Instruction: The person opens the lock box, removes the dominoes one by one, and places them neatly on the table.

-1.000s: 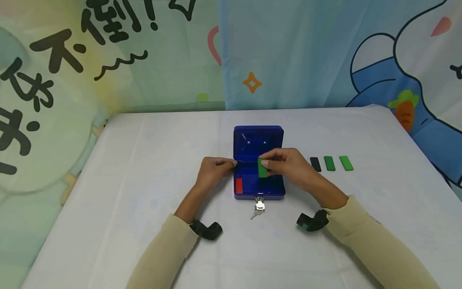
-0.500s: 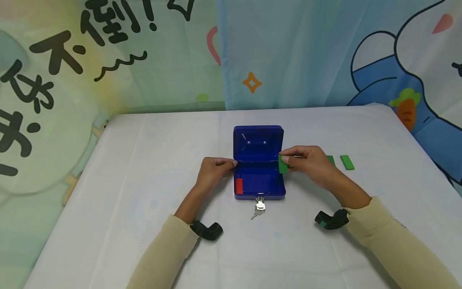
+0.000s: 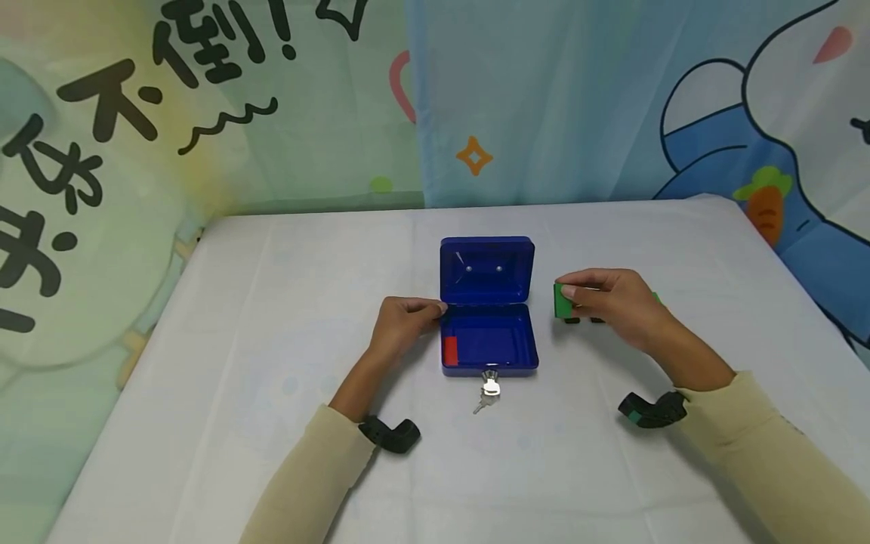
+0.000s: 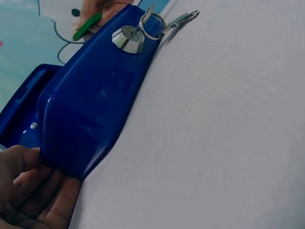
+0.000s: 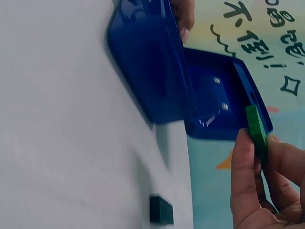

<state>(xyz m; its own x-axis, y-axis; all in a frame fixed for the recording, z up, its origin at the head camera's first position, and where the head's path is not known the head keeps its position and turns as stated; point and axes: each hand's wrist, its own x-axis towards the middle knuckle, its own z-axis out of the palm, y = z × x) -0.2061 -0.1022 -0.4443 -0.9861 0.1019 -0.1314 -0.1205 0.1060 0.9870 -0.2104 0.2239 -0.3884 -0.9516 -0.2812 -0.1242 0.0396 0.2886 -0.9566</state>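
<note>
A blue metal cash box [image 3: 499, 340] stands with its lid [image 3: 486, 266] raised, a red block [image 3: 451, 351] inside at the front left. At the box's left rear corner, my left hand [image 3: 406, 323] grips the rim; in the left wrist view the thumb lies at the rim and the fingers are against the outer wall. My right hand [image 3: 621, 306], to the right of the box, pinches a green rectangular block [image 3: 563, 301] between thumb and fingers above the table. The right wrist view shows this green block [image 5: 257, 128] held on edge.
Keys [image 3: 486, 399] on a ring hang from the lock at the box's front. Below and behind the right hand are partly covered blocks, including a dark one [image 3: 572, 320] and a green one [image 3: 656, 297]. A white cloth [image 3: 272, 378] covers the table, and printed curtains [image 3: 530, 98] hang behind it.
My right hand has carried the green block from over the box to the right, past its edge, and now covers most of the loose blocks. The left hand has stayed at the box corner.
</note>
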